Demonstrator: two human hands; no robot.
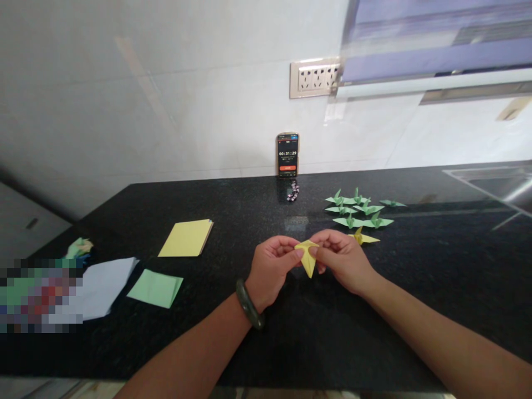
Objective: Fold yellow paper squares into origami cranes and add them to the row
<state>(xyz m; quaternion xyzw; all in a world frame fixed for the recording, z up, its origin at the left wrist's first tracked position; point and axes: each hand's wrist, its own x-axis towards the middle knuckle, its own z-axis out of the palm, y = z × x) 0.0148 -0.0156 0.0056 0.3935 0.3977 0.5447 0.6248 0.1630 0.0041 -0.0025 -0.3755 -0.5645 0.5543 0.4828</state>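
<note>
Between my two hands is a folded piece of yellow origami paper (308, 261), kite-shaped with its point toward me. My left hand (272, 270), with a dark bangle (249, 305) on the wrist, pinches its left side between thumb and fingers. On the opposite side my right hand (346, 260) grips the paper, thumb pressed on its front. Just behind the right hand lies a yellow paper crane (362, 238), partly hidden by that hand. Several green paper cranes (351, 220) stand in rows beyond it.
A stack of yellow paper (185, 238), a folded green sheet (155, 288) and white paper (103, 288) lie left on the black countertop (241, 213). A phone (287, 155) showing a timer leans on the wall. A sink edge (477, 188) is at right.
</note>
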